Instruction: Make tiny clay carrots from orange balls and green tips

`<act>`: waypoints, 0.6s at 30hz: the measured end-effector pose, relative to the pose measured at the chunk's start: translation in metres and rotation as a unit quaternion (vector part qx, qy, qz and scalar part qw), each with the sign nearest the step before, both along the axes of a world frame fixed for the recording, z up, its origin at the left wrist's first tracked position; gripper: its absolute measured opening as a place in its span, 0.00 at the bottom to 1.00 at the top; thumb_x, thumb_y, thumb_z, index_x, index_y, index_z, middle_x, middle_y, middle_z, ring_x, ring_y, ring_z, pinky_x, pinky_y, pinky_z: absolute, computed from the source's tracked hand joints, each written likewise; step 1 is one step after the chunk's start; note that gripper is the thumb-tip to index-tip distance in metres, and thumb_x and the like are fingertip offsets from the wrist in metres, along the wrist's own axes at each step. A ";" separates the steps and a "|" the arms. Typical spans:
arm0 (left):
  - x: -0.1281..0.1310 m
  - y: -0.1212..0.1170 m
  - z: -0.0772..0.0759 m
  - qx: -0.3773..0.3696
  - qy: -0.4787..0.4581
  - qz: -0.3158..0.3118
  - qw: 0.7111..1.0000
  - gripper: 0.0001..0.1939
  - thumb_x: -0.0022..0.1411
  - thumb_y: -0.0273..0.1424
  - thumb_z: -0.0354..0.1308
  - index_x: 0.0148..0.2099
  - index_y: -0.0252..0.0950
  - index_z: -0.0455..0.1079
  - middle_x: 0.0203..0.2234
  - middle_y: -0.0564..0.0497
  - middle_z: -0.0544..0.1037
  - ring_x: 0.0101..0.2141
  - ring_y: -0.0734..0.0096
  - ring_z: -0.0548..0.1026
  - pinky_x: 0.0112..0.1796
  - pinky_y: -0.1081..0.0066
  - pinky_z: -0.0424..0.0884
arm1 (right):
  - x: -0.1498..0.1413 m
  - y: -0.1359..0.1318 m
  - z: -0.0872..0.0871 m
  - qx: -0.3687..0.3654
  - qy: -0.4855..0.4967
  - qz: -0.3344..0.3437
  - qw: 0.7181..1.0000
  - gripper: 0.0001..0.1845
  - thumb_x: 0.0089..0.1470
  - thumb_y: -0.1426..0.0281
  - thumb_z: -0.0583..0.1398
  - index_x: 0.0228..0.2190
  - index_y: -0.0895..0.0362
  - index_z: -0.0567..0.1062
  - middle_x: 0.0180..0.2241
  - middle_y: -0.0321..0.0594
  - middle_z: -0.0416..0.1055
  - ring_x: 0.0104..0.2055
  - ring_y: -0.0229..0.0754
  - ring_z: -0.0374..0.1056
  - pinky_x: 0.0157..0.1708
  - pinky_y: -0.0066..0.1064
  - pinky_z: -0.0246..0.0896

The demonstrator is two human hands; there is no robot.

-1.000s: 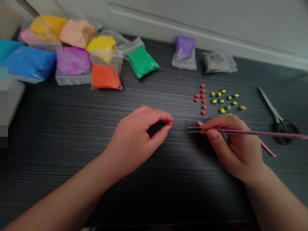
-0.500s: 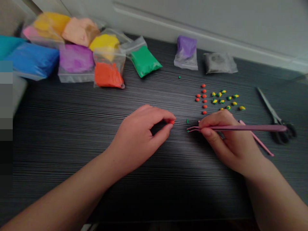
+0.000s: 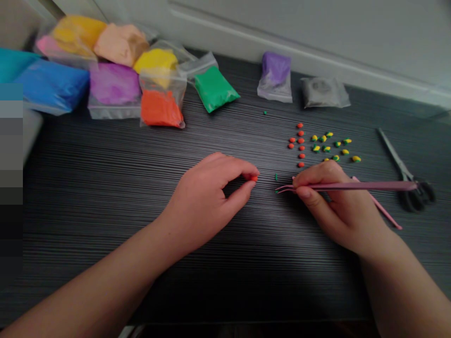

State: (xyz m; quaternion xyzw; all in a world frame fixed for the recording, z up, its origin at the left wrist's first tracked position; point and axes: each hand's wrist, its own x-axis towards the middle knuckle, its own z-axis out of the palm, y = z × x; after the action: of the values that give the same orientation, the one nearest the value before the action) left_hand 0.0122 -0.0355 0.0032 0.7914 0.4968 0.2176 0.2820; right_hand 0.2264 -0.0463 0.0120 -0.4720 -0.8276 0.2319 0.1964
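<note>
Between the thumb and forefinger of my left hand (image 3: 214, 202) is a small orange clay ball (image 3: 254, 179). My right hand (image 3: 334, 206) is closed on pink tweezers (image 3: 362, 186), whose tips point left, toward my left hand. At those tips is a tiny green clay bit (image 3: 276, 191); whether they grip it or only touch it I cannot tell. Just above lies a thin green clay strip (image 3: 276, 177) on the dark table (image 3: 211, 291). Beyond my right hand sit a column of orange clay pieces (image 3: 300, 141) and several yellow-and-green clay pieces (image 3: 327, 149).
Bags of coloured clay line the back, among them an orange bag (image 3: 162, 109), a green bag (image 3: 214, 89), a purple bag (image 3: 275, 75) and a grey bag (image 3: 324, 92). Scissors (image 3: 396, 157) lie at the right. A pink stick tool (image 3: 385, 215) is partly behind my right hand.
The whole view has shifted slightly, so everything appears a little farther right. Both hands keep the same pose, still holding the orange ball and the tweezers.
</note>
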 end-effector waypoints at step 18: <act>0.000 0.000 -0.001 0.001 -0.014 -0.001 1.000 0.08 0.56 0.30 0.51 0.37 0.38 0.69 0.32 0.55 0.75 0.35 0.73 0.70 0.37 0.73 0.64 | -0.001 0.001 0.000 0.018 0.000 0.016 1.000 0.02 0.51 0.70 0.55 0.28 0.56 0.66 0.25 0.36 0.66 0.28 0.38 0.57 0.30 0.35 0.52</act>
State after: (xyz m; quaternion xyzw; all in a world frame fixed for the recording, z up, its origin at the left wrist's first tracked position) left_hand 0.0118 -0.0354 0.0025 0.7887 0.4921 0.2289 0.2887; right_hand 0.2249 -0.0449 0.0125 -0.4548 -0.8391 0.2204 0.2013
